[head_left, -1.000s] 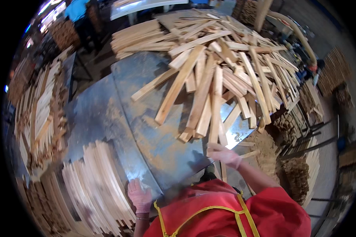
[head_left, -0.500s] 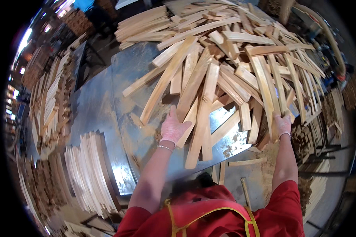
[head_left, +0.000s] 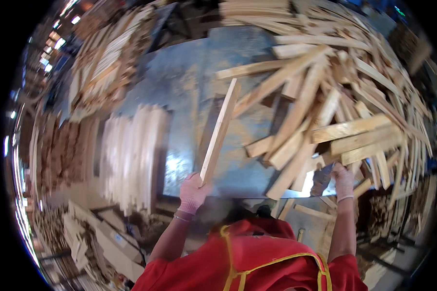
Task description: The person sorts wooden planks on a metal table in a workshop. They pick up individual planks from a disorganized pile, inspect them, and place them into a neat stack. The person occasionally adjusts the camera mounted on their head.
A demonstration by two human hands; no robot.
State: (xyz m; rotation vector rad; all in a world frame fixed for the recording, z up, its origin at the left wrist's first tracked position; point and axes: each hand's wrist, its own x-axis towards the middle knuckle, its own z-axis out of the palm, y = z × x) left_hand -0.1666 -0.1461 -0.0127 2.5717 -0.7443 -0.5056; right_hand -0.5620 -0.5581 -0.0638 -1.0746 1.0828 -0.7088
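My left hand, in a pale pinkish work glove, is closed round the near end of a wooden strip. That strip is raised and points away from me over the metal table. At the right, my right hand, gloved alike, is closed at the near side of the wood pile. Its fingers press against the end of a wooden strip, partly hidden by it. Two similar strips lie roughly parallel just above that one. Blur hides the exact grip.
A loose heap of wooden strips spreads over the table's right half. Left of me stands a row of pale strips, with darker stacked wood beyond it. Cardboard-like pieces lie lower left. More stacked strips stand far left.
My view has swung left. My left hand has moved from the heap's edge, now holding a wooden strip. Strips by my right hand have turned from pointing away to lying crosswise.
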